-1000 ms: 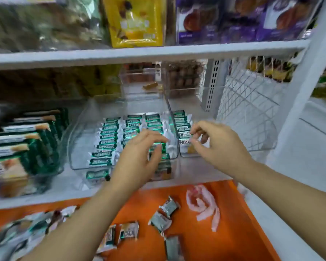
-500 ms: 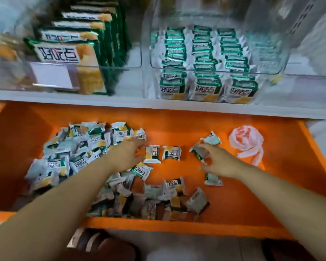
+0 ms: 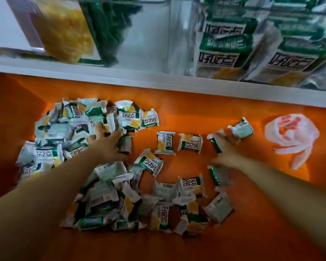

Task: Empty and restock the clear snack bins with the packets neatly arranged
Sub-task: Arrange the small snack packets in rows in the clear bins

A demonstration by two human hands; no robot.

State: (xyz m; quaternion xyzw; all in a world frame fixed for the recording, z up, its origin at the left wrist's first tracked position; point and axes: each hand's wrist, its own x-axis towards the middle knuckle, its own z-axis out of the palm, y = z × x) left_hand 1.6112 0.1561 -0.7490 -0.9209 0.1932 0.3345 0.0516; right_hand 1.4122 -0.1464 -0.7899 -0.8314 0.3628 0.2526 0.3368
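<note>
Small white, green and yellow snack packets [image 3: 70, 132] lie in a loose heap on the orange shelf [image 3: 196, 113], with several single ones [image 3: 166, 142] scattered to the right. My left hand [image 3: 109, 146] rests on the heap, fingers stretched forward among the packets. My right hand [image 3: 228, 149] is blurred and reaches onto a packet tipped on its edge [image 3: 215, 144]; whether it grips that packet I cannot tell. Above, a clear bin [image 3: 179, 34] holds rows of the same packets [image 3: 220, 53] standing upright.
A second clear bin [image 3: 143, 31] at the upper left holds larger green and yellow packs [image 3: 64, 29]. A white shelf edge [image 3: 158, 80] runs between the bins and the orange shelf. A crumpled white and red plastic bag [image 3: 292, 136] lies at the right.
Both hands left the clear bins and dropped to the orange shelf. The view swung down and closer. My left hand slid onto the heap, my right onto the packets at the right.
</note>
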